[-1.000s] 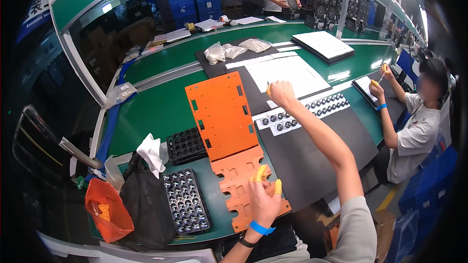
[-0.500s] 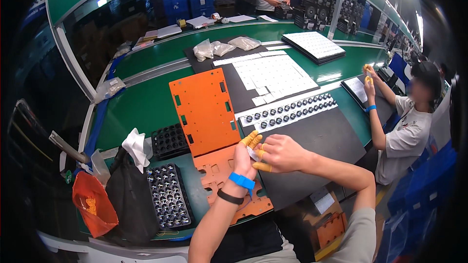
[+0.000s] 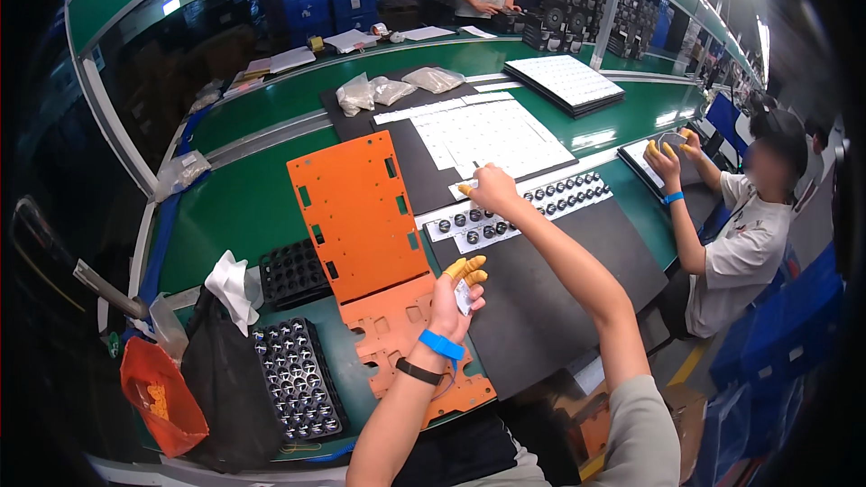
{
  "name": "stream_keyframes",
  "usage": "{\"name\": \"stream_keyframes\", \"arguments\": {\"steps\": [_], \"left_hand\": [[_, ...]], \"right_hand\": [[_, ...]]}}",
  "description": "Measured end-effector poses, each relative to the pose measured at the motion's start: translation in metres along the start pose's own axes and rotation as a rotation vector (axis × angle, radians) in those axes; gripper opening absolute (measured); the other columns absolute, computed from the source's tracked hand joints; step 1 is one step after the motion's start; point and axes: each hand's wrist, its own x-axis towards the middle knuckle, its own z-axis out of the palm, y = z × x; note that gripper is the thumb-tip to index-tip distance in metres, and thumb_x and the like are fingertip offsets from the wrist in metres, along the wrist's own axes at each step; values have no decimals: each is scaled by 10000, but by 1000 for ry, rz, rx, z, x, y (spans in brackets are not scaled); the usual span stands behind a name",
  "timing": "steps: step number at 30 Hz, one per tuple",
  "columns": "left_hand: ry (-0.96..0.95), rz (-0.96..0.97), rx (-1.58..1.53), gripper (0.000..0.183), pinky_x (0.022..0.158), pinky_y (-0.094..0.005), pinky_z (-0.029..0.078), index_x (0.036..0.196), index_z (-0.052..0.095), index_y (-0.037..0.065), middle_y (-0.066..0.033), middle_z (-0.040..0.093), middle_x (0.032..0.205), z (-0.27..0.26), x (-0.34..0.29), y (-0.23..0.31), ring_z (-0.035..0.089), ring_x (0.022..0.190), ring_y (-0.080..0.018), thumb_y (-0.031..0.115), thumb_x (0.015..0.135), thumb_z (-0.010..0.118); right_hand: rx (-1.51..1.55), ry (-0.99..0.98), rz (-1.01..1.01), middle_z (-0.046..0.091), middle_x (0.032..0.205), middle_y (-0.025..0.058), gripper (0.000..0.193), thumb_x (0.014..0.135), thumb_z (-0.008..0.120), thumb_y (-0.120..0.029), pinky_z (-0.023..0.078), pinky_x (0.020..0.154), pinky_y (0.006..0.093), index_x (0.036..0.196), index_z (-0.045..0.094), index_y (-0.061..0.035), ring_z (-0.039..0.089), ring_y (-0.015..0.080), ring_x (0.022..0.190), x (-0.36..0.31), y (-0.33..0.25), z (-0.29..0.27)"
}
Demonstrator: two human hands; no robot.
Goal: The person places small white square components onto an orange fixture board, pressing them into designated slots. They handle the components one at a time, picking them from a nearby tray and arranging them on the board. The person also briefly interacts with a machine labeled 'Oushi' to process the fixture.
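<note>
Left hand (image 3: 453,299), fingers in yellow cots, pinches a small pale part at frame centre over the orange plate (image 3: 361,216); right hand (image 3: 492,189), loosely curled, reaches the white strip of round parts (image 3: 519,207) just above—best pick one cleanly, without knocking neighbours.

Bright overhead light, glare on the green bench (image 3: 622,122), heavy fisheye bending, dark vignetted rim.

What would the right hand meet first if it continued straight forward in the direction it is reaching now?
Probably the white sheet of small squares, just past the right hand. The hand is already above the white strip of round parts; its height over the table is unclear.
</note>
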Motion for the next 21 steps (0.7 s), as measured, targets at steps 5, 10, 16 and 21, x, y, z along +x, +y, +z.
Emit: {"name": "stream_keyframes", "arguments": {"steps": [5, 10, 16, 21], "left_hand": [[5, 27, 74, 419, 547, -241, 356, 1216, 659, 14, -46, 622, 914, -2, -3, -3, 419, 643, -93, 324, 1013, 463], [9, 3, 81, 423, 554, -240, 355, 1227, 650, 12, -41, 617, 904, 3, -4, -6, 413, 641, -90, 327, 1013, 464], [19, 8, 89, 411, 557, -241, 356, 1223, 644, 5, -34, 615, 891, 4, -6, -2, 413, 639, -88, 312, 1021, 460], [-4, -19, 124, 401, 565, -241, 360, 1225, 640, 2, -46, 620, 910, 5, 0, -8, 422, 652, -88, 295, 1027, 451]], "right_hand": [[-214, -58, -9, 684, 1034, 181, 436, 831, 742, -459, 572, 829, 399, 925, 747, -33, 695, 330, 959, 11, -30, 9], [-392, -179, -99, 756, 930, 88, 305, 822, 698, -319, 591, 720, 424, 979, 763, -65, 740, 286, 901, 28, -34, 22], [-599, -211, -55, 772, 946, 106, 229, 832, 621, -214, 595, 635, 443, 927, 770, -68, 761, 244, 866, 25, -61, 36], [-567, -81, -118, 765, 865, 114, 169, 869, 645, -186, 576, 591, 422, 878, 783, -88, 755, 262, 778, 33, -33, 33]]}}
